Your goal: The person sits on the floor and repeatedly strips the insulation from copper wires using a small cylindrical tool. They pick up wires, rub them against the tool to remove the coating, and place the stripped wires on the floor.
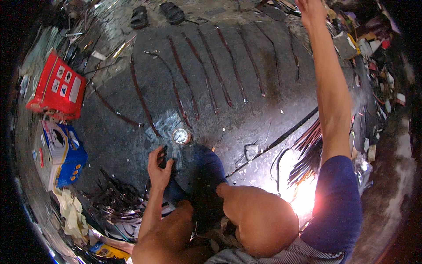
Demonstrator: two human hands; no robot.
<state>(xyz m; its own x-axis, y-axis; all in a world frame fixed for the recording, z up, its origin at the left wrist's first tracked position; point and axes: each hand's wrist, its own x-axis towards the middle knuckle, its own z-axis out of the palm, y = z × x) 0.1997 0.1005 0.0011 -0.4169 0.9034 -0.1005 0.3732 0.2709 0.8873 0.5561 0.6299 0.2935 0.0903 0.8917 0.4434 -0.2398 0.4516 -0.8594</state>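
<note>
The right hand point(310, 9) runs past the top edge, so its fingers and whatever they reach are out of sight. Under the left hand point(159, 163) something small and dark sits against the fingers, too murky to name, and the dark cloth point(203, 169) just beside it covers the foot. Right of that hand a glare point(303, 193) washes out the floor and the near ends of the rods point(307, 152).
</note>
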